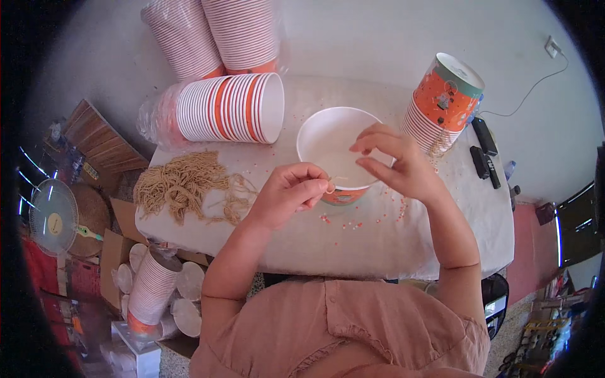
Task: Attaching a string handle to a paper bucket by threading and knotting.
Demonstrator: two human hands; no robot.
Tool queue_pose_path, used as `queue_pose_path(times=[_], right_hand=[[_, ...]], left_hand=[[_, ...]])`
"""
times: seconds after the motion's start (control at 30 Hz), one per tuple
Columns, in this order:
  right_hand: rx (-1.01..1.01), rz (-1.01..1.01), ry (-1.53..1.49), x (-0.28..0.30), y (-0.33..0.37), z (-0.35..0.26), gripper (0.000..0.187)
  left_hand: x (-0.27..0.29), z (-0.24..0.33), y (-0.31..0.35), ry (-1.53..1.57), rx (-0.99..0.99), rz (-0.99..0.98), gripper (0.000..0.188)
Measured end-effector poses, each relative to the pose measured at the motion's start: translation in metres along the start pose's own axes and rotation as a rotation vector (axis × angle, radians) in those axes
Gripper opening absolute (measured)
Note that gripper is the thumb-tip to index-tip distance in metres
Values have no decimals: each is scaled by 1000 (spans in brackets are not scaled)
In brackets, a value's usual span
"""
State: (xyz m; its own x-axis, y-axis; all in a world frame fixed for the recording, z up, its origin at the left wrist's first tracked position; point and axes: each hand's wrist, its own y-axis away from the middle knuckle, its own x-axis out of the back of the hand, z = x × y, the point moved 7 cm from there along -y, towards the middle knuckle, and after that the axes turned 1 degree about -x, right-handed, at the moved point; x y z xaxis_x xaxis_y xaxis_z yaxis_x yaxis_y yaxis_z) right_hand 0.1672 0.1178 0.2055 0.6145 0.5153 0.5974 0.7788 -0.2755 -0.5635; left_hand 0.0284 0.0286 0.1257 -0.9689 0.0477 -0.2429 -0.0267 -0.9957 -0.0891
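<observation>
A round paper bucket (318, 135) stands upright in front of me, white inside, with an orange and green band showing low on its outer side. At its near rim my left hand (291, 194) is closed, thumb and forefinger pinching a short piece of tan twine (339, 179). Over the bucket's right rim is my right hand (406, 165), thumb and fingers apart, with nothing seen in it. Small red and white bits (359, 224) lie on the cloth around the bucket. A bundle of tan twine (179, 184) rests on the table's left side.
Nested white-rimmed buckets (220, 108) lie sideways at the back left, with tall wrapped stacks (242, 38) behind them. Another stack (443, 104) stands upside down at the back right, near black devices (484, 136). A carton (113, 252) with more stacked buckets (153, 286) is beside the table.
</observation>
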Motion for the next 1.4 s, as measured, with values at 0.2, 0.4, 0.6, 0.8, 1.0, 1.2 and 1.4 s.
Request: queue_pose_path(times=[0.2, 0.4, 0.6, 0.8, 1.0, 1.2, 1.4], right_hand=[[149, -37, 76, -14, 0, -21, 27], [252, -41, 157, -19, -5, -28, 18], [188, -24, 192, -7, -4, -26, 10], [153, -74, 233, 7, -3, -32, 7], [213, -168, 206, -11, -9, -40, 7], [242, -171, 238, -29, -15, -38, 7], [227, -156, 257, -34, -15, -34, 7]], left_hand=[[-1, 0, -1, 19, -9, -13, 15], [-3, 0, -1, 11, -20, -30, 15], [3, 7, 4, -90, -71, 42, 14], [16, 6, 11, -325, -98, 161, 13], [6, 7, 13, -238, -102, 192, 12], [1, 1, 12, -194, -131, 208, 13], [0, -3, 15, -152, -168, 215, 11]])
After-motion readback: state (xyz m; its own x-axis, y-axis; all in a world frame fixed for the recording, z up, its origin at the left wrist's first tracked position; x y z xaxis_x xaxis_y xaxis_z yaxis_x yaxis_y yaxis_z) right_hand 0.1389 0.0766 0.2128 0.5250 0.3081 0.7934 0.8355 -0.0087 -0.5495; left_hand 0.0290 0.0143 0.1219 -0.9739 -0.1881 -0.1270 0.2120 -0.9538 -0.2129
